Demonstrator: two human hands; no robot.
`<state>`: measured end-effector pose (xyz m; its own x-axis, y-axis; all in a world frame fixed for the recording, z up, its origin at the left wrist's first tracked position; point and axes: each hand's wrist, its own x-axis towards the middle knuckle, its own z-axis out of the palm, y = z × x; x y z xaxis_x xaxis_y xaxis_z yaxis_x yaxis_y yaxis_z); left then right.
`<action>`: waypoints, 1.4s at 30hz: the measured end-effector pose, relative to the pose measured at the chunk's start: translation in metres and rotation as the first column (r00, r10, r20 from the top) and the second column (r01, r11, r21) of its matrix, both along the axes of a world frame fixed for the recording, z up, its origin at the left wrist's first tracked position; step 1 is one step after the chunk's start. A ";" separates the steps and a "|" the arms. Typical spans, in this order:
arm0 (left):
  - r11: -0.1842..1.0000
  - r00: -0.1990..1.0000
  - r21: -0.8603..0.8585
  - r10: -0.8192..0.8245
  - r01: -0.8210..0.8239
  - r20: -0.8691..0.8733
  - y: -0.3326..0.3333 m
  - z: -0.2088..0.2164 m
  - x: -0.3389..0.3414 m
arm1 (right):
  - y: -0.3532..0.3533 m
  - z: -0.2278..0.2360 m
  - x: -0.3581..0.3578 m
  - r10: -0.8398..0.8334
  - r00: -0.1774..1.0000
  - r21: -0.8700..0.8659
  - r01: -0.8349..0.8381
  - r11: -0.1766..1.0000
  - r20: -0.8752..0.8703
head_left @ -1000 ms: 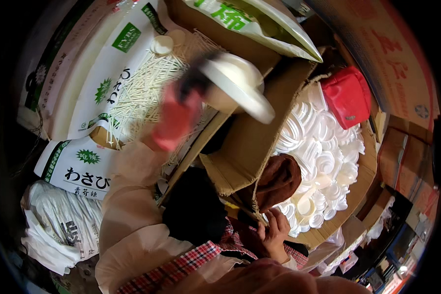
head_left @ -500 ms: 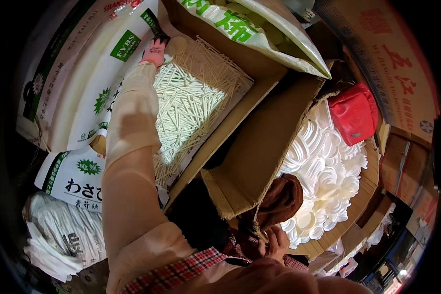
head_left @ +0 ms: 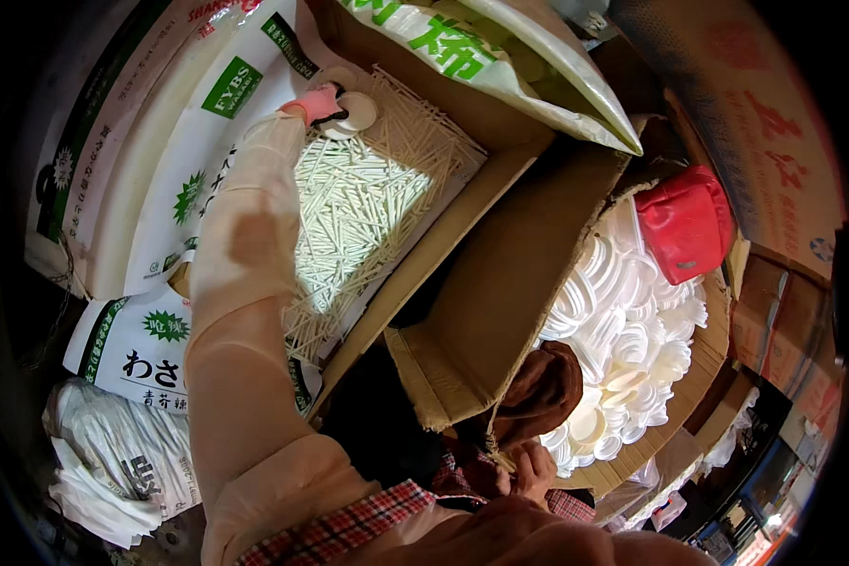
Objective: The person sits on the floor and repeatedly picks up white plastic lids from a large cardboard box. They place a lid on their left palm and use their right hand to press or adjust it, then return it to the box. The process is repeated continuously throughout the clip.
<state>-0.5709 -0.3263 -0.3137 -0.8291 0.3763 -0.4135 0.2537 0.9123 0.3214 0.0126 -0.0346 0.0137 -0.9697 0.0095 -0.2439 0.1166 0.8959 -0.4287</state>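
My left hand (head_left: 316, 102), in a pink glove, reaches to the far corner of an open cardboard box (head_left: 443, 241) filled with thin white sticks (head_left: 358, 203). Its fingers are on a small stack of round white lids (head_left: 356, 113) lying on the sticks. The pale sleeve of that arm runs along the box's left side. My right hand (head_left: 530, 469) is bare and curled low in the picture, under a brown cloth (head_left: 542, 391) and beside the frayed corner of a cardboard flap (head_left: 500, 292). What it grips is hidden.
A second box (head_left: 698, 396) at the right holds several white lids (head_left: 632, 321), with a red bag (head_left: 686, 224) at its far end. Green-and-white printed sacks (head_left: 189, 151) line the left side. A large plastic bag (head_left: 500, 57) overhangs the stick box. More cartons stand at the right.
My left hand, which held the white lids up close to the camera, has stretched out to the far corner of the stick box and brought the lids down onto the sticks. The right hand stayed put.
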 end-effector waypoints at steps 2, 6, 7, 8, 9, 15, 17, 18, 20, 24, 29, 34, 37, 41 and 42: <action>0.982 0.984 -0.062 -0.179 0.178 0.001 0.004 -0.011 -0.005 | -0.003 0.000 -0.004 -0.010 1.000 -0.025 0.009 1.000 -0.026; 0.949 0.989 0.278 0.135 -0.148 0.067 0.006 0.001 0.014 | -0.005 0.001 -0.005 -0.032 0.999 0.004 0.032 0.999 -0.020; 0.923 0.986 0.355 0.108 -0.146 0.125 0.005 0.024 0.020 | -0.008 0.001 -0.005 -0.038 0.999 0.024 0.039 0.999 -0.028; 0.876 0.962 0.453 0.038 -0.163 0.272 -0.013 0.031 0.024 | -0.007 0.002 -0.005 -0.036 0.999 0.015 0.036 0.999 -0.033; 0.813 0.912 0.542 -0.036 -0.210 0.408 -0.038 0.032 0.029 | -0.004 0.002 -0.007 -0.018 0.999 0.004 0.018 1.000 -0.041; 0.763 0.965 0.623 0.003 -0.172 0.263 -0.024 0.036 0.034 | -0.006 0.001 -0.005 -0.004 0.997 0.008 0.005 1.000 -0.071; 0.878 0.979 0.435 0.152 -0.198 0.139 0.011 0.032 0.013 | -0.011 0.002 -0.002 -0.031 0.997 0.035 0.033 0.999 -0.069; 0.942 0.983 0.317 0.150 -0.111 -0.101 0.013 0.012 0.001 | -0.011 0.003 -0.003 -0.025 0.997 0.029 0.027 0.999 -0.067; 0.997 0.983 0.062 0.058 -0.047 -0.174 -0.002 -0.029 -0.021 | -0.008 0.003 -0.004 -0.021 0.998 0.011 0.022 1.000 -0.062; 0.971 0.980 -0.137 0.194 -0.197 -0.036 0.021 -0.056 -0.018 | -0.005 0.001 -0.008 -0.028 0.999 0.001 0.028 1.000 -0.032; 0.626 0.942 0.728 0.325 -0.279 0.082 -0.020 0.058 0.073 | -0.001 0.006 -0.014 0.044 0.991 0.014 -0.042 0.999 -0.130; 0.382 0.986 0.911 0.119 -0.152 0.114 0.051 0.255 0.195 | -0.004 0.007 -0.005 -0.053 0.977 -0.003 0.053 0.999 -0.207; 0.232 0.968 0.966 -0.196 -0.111 0.158 0.099 0.302 0.239 | -0.008 0.006 0.000 -0.174 0.933 -0.133 0.138 0.981 -0.314; 0.353 0.916 0.866 -0.321 0.353 -0.242 0.182 0.366 0.284 | -0.022 0.020 -0.008 -0.478 0.842 -0.366 0.374 0.852 -0.251; 0.359 0.939 0.916 -0.340 0.179 -0.050 0.196 0.366 0.288 | -0.023 0.019 -0.016 -0.431 0.848 -0.312 0.338 0.888 -0.308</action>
